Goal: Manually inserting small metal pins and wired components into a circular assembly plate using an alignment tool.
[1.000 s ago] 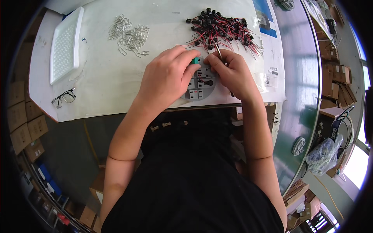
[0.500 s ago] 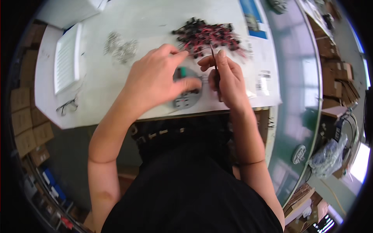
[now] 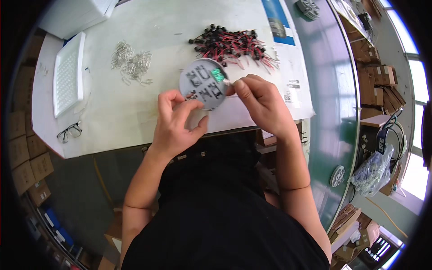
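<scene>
Fingers [image 3: 244, 91] of the right hand [image 3: 265, 105] seem pinched on the rim of the grey disc [image 3: 204, 83], upper centre of the frame, the left hand [image 3: 173, 130] being loosely parted, empty, at its lower edge; probably light and stiff, it is best held edgewise.

2 bare forearms [image 3: 150, 175], left hand [image 3: 175, 123] loosely curled, right hand [image 3: 263, 103] in a pinch

Your disc [image 3: 204, 83]: grey, smooth, matt, plastic-looking; green part [image 3: 218, 74] on it mottled, shiny. Your counter [image 3: 112, 105]: smooth white, faint sheen. Wired parts [image 3: 229, 44]: black ends plastic-looking. Small silvery pieces [image 3: 131, 63]: glossy, metal or clear plastic, can't tell. Tray [image 3: 81, 63]: white, plastic-looking, bumpy inside. Your shirt [image 3: 225, 211]: matt black cloth. Bag [image 3: 374, 170]: crinkled, shiny clear plastic.
</scene>
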The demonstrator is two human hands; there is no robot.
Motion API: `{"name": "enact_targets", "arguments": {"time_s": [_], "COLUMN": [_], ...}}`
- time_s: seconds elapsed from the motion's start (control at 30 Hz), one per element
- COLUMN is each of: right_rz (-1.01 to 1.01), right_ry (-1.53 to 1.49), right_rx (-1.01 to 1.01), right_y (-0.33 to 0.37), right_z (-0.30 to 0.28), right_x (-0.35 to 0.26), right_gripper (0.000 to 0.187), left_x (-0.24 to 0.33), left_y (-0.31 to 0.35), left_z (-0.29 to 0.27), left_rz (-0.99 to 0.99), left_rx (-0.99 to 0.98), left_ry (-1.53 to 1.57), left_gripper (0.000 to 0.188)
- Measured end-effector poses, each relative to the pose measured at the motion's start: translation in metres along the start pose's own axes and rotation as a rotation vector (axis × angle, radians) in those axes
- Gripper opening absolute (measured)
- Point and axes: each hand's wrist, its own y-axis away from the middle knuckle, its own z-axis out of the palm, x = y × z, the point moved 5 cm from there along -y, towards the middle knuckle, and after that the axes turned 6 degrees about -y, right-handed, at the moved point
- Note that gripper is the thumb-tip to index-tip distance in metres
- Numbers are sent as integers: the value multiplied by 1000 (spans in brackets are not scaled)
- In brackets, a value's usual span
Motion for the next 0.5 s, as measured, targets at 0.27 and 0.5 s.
{"name": "enact_targets", "arguments": {"time_s": [0.27,0.5], "right_rz": [-11,7], "right_ry": [328,584], "right_rx": [-273,-322], "right_y": [-7,-3], "right_z": [16,38], "right_x": [-23,-19], "right_gripper": [22,32], "left_x": [-14,-23], "left_y": [-11,-8], "left_z": [-14,-15], "left_rz": [-92,-187], "left_rx": [-100,-153], "left_ry": [229,325], "left_gripper": [50,81]}}
